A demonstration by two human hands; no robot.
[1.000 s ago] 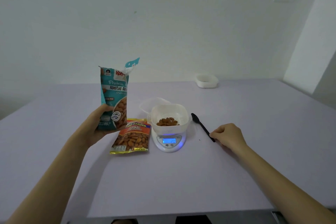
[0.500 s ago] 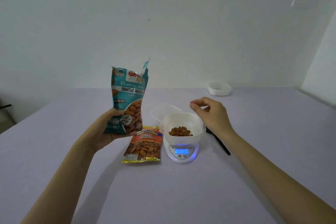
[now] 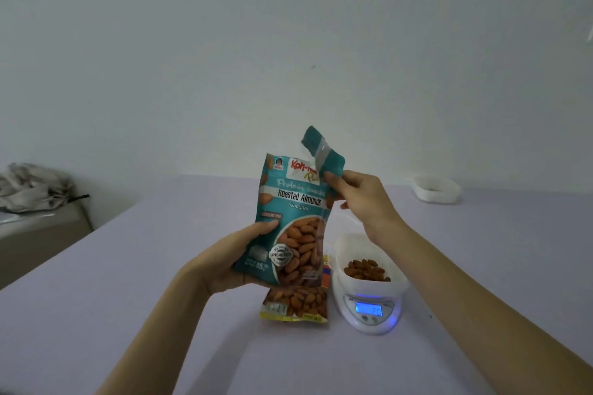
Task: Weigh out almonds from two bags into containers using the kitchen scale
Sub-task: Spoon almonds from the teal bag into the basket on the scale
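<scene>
My left hand (image 3: 227,261) grips the lower half of a teal bag of roasted almonds (image 3: 292,221), held upright above the table. My right hand (image 3: 362,199) pinches the torn teal strip (image 3: 322,154) at the bag's top right corner. Under the teal bag lies a second, yellow and orange almond bag (image 3: 296,303), flat on the table and partly hidden. To its right a white kitchen scale (image 3: 372,314) with a lit blue display carries a white container (image 3: 401,282) holding a small heap of almonds (image 3: 365,269).
A second white container (image 3: 436,190) stands at the table's far right. The lilac table (image 3: 128,282) ends at the left, where a low cabinet (image 3: 38,234) bears crumpled grey cloth (image 3: 35,186). A plain wall rises behind.
My right hand left the black spoon, passed over the scale and now pinches the teal bag's top strip. The teal bag has come closer and more central in view.
</scene>
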